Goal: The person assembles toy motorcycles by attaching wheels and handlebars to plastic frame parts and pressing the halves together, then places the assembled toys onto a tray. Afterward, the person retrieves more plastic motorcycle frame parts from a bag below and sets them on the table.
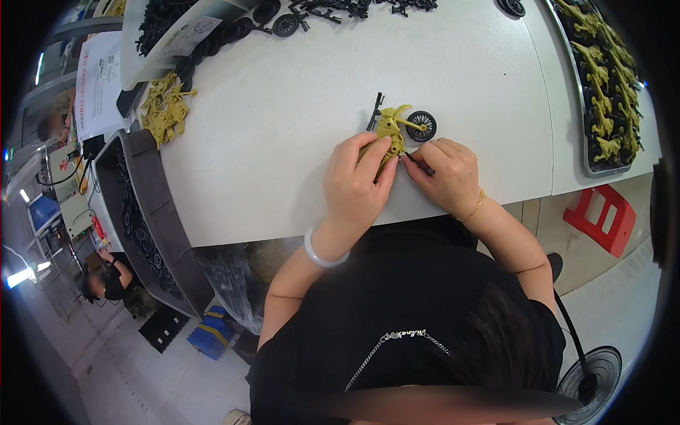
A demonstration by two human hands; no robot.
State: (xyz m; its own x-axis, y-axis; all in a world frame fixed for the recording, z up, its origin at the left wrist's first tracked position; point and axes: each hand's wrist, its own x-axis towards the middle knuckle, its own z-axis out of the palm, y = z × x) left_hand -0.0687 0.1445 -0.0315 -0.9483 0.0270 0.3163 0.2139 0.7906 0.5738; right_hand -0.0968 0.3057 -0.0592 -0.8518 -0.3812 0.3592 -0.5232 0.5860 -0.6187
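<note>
A yellow-green toy motorcycle point(389, 125) with black handlebars point(377, 112) and a black spoked front wheel point(421, 126) is held just above or on the white table. My left hand point(355, 180) has its fingers closed around the motorcycle's body and hides the rear part of it. In a pinch, my right hand point(449, 171) grips a small black part point(423, 166), whose inner end meets the underside of the yellow body. The exact shape of that part is mostly covered by my fingers.
Yellow toy frames point(165, 110) lie piled at left, beside a grey bin point(152, 205) of black wheels. Black parts point(322, 13) line the table's point(283, 142) far edge. At right stands a tray point(593, 170) of toy motorcycles; a red stool point(603, 219) sits below.
</note>
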